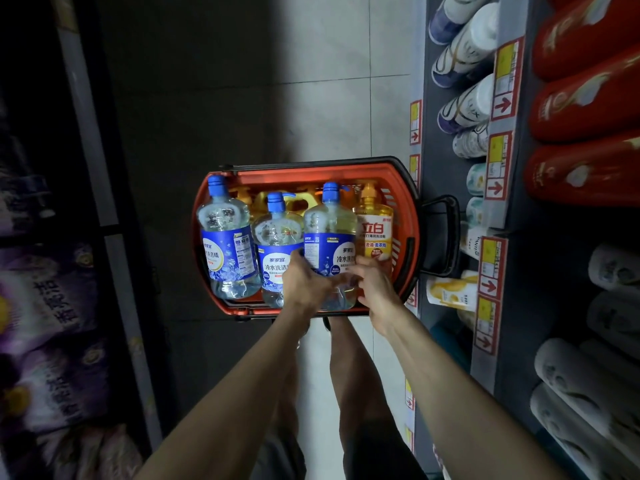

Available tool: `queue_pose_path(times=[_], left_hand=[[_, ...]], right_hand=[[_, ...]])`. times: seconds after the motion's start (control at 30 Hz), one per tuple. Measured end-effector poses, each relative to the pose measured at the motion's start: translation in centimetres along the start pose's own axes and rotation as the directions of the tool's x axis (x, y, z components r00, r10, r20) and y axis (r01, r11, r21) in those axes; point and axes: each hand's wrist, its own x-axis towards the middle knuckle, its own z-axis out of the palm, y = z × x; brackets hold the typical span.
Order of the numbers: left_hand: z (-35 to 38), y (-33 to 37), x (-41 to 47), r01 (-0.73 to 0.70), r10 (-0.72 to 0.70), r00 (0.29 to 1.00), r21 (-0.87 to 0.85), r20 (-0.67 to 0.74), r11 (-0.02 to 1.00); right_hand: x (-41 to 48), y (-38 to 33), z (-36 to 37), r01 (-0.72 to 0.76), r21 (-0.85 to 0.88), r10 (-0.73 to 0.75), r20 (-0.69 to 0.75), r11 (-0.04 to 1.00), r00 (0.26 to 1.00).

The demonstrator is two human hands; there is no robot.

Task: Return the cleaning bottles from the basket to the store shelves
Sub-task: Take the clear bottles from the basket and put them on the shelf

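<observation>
I saw the orange basket [398, 178] resting on the pale tiled floor [332, 81] of a dim store aisle, just beside grey shelves [440, 150] stocked with shampoo. The left hand [303, 284] and right hand [375, 287] both had fingers curled round the rightmost blue-labelled detergent bottle [330, 233]. It stood upright in the basket, next to a yellow dish-soap bottle [374, 220].

**Aisle surroundings: floor, stock and price labels**

A pale grey tiled floor [329, 98] runs up the middle, its left part in shadow. On the right lie white bottles with dark blue caps [467, 57], beside them glossy red rounded packs [585, 102]. Red-and-yellow paper price labels with arrows [504, 81] sit between the two. Lower down are a yellow-and-white pouch [450, 292] and whitish rolled packs [588, 375]. On the left are dim purple flower-printed bags [52, 306].
</observation>
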Motion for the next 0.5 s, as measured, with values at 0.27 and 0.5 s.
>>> queue_pose_path(times=[0.27, 0.5], left_hand=[[-2.9, 0.6, -0.7, 0.184, -0.055, 0.934, -0.343, 0.353, 0.921], [-4.4, -0.2, -5.7, 0.247, 0.070, 0.894, -0.617, 0.443, 0.747]], right_hand=[[-0.7, -2.5, -1.7, 0.081, -0.059, -0.081, 0.005, 0.995, 0.997], [-3.9, -5.3, -1.1, -0.029, 0.003, 0.027, 0.255, 1.000, 0.967]])
